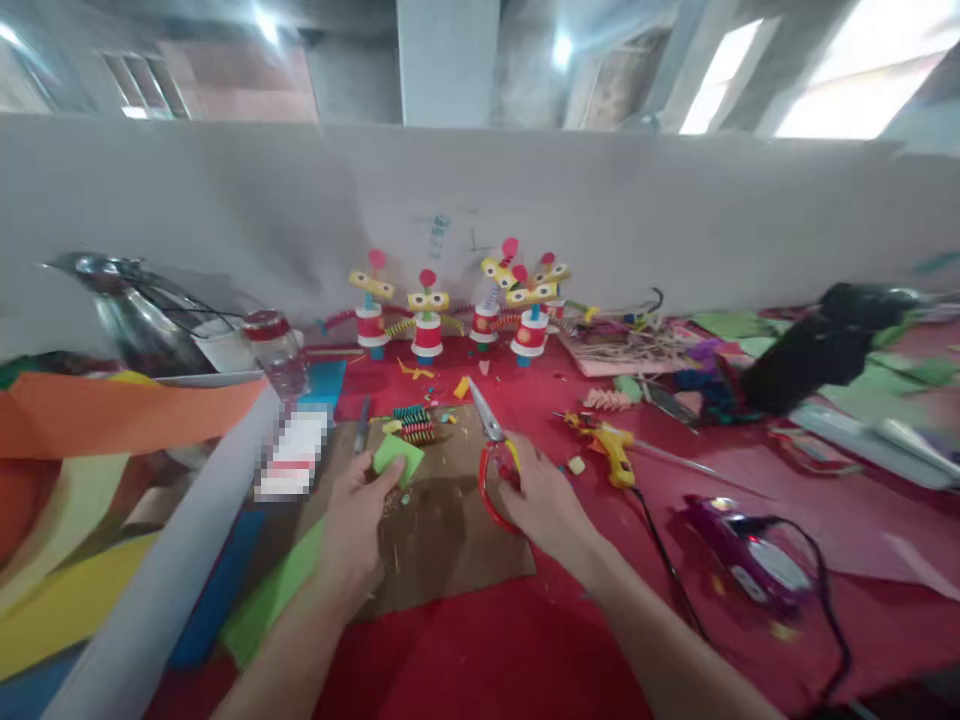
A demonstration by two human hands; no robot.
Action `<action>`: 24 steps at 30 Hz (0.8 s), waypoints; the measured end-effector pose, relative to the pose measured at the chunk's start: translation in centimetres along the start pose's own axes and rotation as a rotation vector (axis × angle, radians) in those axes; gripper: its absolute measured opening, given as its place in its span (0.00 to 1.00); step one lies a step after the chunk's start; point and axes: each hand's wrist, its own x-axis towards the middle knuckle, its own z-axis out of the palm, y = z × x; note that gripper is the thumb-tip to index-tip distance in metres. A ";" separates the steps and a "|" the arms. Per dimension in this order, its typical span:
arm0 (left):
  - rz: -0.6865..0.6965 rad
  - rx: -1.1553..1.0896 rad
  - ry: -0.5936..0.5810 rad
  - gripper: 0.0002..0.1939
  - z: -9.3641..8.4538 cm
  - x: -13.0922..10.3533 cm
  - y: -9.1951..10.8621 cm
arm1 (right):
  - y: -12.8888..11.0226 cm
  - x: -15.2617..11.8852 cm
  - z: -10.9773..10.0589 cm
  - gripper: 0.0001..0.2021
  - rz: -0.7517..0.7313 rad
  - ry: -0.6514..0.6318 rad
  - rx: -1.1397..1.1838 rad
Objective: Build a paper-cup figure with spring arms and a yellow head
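Note:
Between the thumb and fingers of my left hand (pixel 358 515) is a small piece of light green paper (pixel 398 458). My right hand (pixel 546 500) grips a pair of scissors (pixel 491 432) by its red and yellow handles, the blades pointing up and away from me. Both hands are over a brown cardboard sheet (pixel 457 555), and the scissors are apart from the paper. Just beyond the green piece lie folded paper springs (pixel 414 424), striped in several colours. A larger green sheet (pixel 281 590) sits partly under my left forearm.
Several paper-cup figures (pixel 427 332) stand along the wall. At right are a yellow glue gun (pixel 616 455) with its cord and a purple device (pixel 746 555). Coloured papers (pixel 82 590), a glass jar (pixel 277 355) and a metal jug (pixel 139 320) are at left. Paper scraps litter the red table (pixel 480 660).

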 end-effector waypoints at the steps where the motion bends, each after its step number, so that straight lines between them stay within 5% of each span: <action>1: -0.006 -0.008 -0.006 0.15 0.0 -0.1 -0.1 | -0.1 -0.2 0.2 0.25 -0.003 -0.017 -0.048; 13: 0.009 -0.002 -0.060 0.11 0.4 -0.5 0.0 | -1.5 -1.4 -1.1 0.13 -0.018 -0.104 -0.426; 17: -0.038 -0.019 -0.071 0.12 1.0 -1.2 0.5 | -1.8 -1.4 -0.9 0.15 -0.073 -0.017 0.063; 21: -0.086 0.026 -0.204 0.13 1.8 -2.1 0.7 | -2.2 -1.4 0.3 0.16 -0.040 -0.192 0.776; 24: -0.071 0.079 -0.241 0.13 2.3 -2.6 0.6 | -2.3 -1.3 1.0 0.10 0.041 -0.261 0.981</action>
